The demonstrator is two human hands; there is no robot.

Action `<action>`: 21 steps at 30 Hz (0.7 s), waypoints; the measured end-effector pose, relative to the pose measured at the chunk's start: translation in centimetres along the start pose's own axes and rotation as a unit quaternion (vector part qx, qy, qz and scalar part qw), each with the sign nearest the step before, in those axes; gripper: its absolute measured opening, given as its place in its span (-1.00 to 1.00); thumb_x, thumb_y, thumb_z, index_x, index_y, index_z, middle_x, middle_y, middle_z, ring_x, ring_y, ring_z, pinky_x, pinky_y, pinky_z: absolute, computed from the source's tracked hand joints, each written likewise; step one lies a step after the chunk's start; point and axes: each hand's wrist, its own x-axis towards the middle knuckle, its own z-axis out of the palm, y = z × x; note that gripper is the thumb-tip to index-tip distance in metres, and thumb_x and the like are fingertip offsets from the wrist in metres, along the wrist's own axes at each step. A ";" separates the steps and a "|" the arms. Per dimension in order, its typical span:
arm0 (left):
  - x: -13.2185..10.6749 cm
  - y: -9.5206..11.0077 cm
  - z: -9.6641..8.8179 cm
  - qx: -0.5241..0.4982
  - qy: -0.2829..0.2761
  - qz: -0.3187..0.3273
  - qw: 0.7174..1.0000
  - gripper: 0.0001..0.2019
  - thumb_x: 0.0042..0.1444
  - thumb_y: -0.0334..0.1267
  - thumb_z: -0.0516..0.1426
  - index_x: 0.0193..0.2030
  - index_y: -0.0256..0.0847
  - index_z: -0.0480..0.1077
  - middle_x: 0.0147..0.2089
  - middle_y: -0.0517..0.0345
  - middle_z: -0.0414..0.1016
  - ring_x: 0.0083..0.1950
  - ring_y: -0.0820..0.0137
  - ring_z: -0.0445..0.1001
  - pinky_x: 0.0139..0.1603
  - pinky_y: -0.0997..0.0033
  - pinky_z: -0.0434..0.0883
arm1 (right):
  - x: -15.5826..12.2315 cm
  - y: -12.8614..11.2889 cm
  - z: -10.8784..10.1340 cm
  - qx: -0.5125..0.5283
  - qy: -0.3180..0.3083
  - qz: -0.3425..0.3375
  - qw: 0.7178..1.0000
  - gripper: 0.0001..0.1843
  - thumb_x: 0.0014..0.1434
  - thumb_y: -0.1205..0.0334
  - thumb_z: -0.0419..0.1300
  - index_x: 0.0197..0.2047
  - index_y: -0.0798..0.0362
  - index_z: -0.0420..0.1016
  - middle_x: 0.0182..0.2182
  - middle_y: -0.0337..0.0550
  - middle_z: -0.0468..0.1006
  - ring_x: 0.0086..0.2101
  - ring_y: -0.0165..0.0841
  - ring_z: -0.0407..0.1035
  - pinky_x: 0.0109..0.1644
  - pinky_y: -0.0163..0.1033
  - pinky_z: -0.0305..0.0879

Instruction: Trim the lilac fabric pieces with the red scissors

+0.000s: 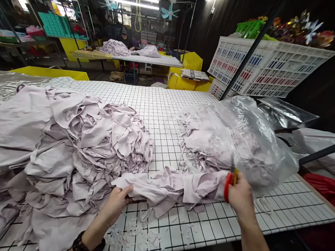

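My left hand (115,206) lies on a pale lilac piece of cloth (164,186) stretched across the gridded white table (164,104), its fingers curled on the cloth's left end. My right hand (240,195) is closed round red-handled scissors (229,186) at the cloth's right end. A big heap of the same lilac cloth pieces (61,145) lies left of my left hand. Right behind my right hand, a clear plastic bag (245,139) holds more lilac pieces that spill out onto the table.
Small cloth snippets (138,236) litter the table's near edge. White slatted crates (266,66) stand at the back right, a red bag (330,192) lies off the right edge. Yellow bins (188,79) and another table with cloth heaps, with a person at it (126,39), lie far behind.
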 end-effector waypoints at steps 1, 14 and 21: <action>-0.4 -0.3 -0.2 0.000 -0.005 -0.012 1.000 -0.77 0.02 -0.22 0.19 -0.16 -0.18 0.45 -0.10 -0.01 0.54 -0.14 0.21 0.48 -0.26 0.35 0.42 | -0.5 -0.2 0.3 -0.080 -0.002 -0.003 0.997 -0.83 0.00 0.13 0.14 -0.36 0.03 0.29 -0.50 -0.19 0.38 -0.48 -0.30 0.29 -0.34 -0.17 0.22; -4.0 -1.3 -2.5 0.159 -0.011 -0.069 0.985 -0.68 -0.02 -0.04 0.23 -0.39 -0.34 0.52 -0.43 -0.04 0.58 -0.37 0.27 0.51 -0.33 0.40 0.39 | -7.5 -3.2 8.7 -0.019 -0.380 -0.058 0.923 -0.84 -0.07 0.19 0.23 -0.40 0.01 0.34 -0.48 -0.28 0.44 -0.47 -0.37 0.29 -0.41 -0.29 0.18; -5.2 -1.0 -1.6 -0.066 -0.023 -0.030 0.997 -0.71 0.04 -0.16 0.22 -0.14 -0.29 0.49 -0.09 -0.02 0.56 -0.03 0.20 0.49 0.00 0.29 0.42 | -2.0 -2.4 5.5 0.118 -0.133 0.007 0.984 -0.71 -0.04 0.10 0.22 -0.27 0.04 0.32 -0.45 -0.22 0.44 -0.46 -0.34 0.33 -0.39 -0.28 0.24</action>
